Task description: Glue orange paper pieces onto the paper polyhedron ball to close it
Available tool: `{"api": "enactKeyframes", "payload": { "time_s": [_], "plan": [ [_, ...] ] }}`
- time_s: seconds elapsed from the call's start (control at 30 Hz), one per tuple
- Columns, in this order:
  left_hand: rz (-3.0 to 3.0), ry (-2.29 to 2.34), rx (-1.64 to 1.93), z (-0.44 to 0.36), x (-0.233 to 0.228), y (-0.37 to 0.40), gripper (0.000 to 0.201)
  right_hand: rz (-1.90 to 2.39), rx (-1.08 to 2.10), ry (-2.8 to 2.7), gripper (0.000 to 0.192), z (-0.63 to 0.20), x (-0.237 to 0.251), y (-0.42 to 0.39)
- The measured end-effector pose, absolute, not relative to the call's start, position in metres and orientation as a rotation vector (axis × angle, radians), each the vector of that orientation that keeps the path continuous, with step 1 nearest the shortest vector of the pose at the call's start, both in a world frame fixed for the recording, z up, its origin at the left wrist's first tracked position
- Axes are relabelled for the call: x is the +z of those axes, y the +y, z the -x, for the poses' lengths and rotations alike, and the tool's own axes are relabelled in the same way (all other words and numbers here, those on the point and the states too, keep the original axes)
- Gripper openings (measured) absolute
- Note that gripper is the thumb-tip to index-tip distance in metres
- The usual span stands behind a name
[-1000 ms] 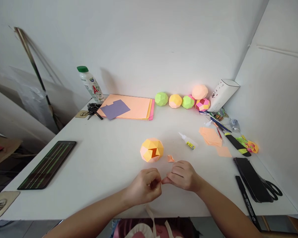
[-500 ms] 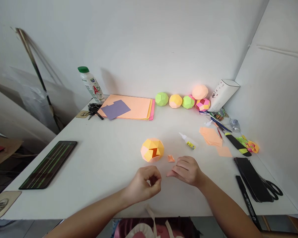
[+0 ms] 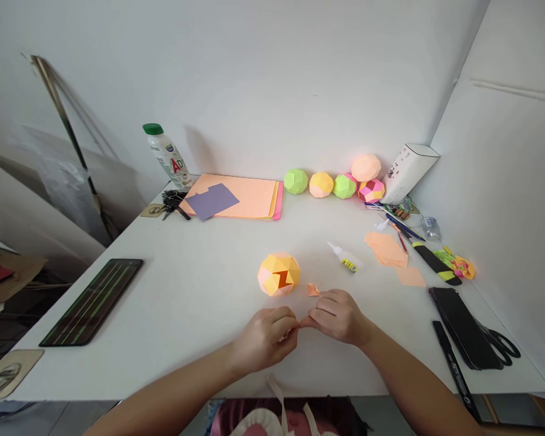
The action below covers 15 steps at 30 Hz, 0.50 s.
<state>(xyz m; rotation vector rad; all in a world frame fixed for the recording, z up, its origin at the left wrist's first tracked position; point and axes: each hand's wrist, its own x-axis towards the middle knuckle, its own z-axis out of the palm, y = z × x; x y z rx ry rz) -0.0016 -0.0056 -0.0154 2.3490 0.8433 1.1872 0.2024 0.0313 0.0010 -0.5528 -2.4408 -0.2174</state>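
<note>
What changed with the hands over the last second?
The left hand and right hand drew apart half a second ago and have now closed together again, fingertips meeting over something too small to identify. The paper ball, orange scrap and glue bottle stayed put.

Both my hands meet fingertip to fingertip at the near edge of the white table [image 3: 200, 284]

My left hand [image 3: 266, 336] and right hand [image 3: 338, 315] pinch together — what sits between the fingertips is too small for me to tell; just beyond lie a small orange paper scrap [image 3: 312, 290], a yellow-orange paper ball [image 3: 278, 274] and a glue bottle [image 3: 344, 257] — well apart from the black keyboard [image 3: 93, 301]
</note>
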Motion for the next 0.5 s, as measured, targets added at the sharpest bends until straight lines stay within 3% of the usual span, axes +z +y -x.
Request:
{"api": "enactKeyframes", "payload": {
  "time_s": [0.5],
  "plan": [
    [-2.146,0.879,1.120,0.0016,-0.0068,-0.0072,0.014,0.632,-0.071,-2.422,0.042,-0.2076,-0.0016,0.0388]
  ]
}}
